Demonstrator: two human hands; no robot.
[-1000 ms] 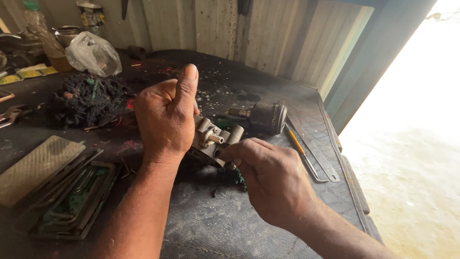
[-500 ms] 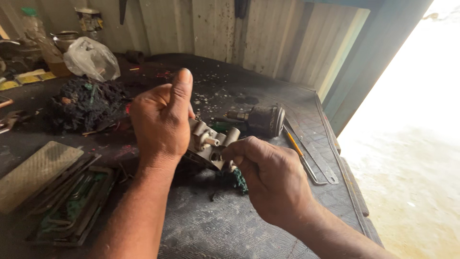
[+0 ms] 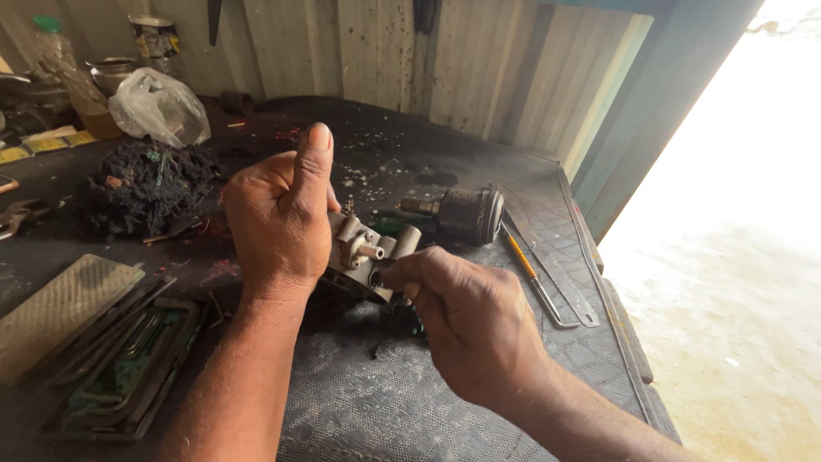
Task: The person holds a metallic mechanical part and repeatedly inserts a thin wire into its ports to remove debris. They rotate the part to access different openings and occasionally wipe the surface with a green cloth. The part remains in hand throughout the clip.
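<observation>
Left hand (image 3: 278, 218) is wrapped around the small metal carburetor body (image 3: 363, 257), thumb sticking up, holding it above the counter (image 3: 445, 393). Right hand (image 3: 466, 329) sits just right of it, fingertips pinched at its near end, closest to the stubby ports.

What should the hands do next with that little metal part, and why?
Probably the right hand should keep working its fingertips at the small brass nozzle. The left hand already grips the metal part above the dark bench, and the right fingertips sit just beside that nozzle. What they pinch, if anything, is hidden.
</observation>
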